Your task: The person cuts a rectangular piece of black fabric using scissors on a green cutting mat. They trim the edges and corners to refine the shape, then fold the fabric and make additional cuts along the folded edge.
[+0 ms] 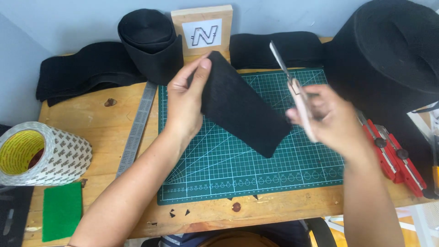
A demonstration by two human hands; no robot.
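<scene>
My left hand [185,98] pinches the upper end of a black rectangular fabric strip [240,107], holding it up slanted over the green cutting mat [238,174]. My right hand [324,116] is blurred and grips a pair of scissors [292,84] with pale handles. The blades point up and away, just right of the strip. The scissors are apart from the fabric.
Black fabric rolls [151,41] and folded black bands [82,68] line the back of the wooden table [91,119]. A big black roll [388,55] stands at right. A metal ruler [137,128], a tape roll [41,153], a green pad [61,210], red cutters [395,158] and a wooden block [203,29] lie around.
</scene>
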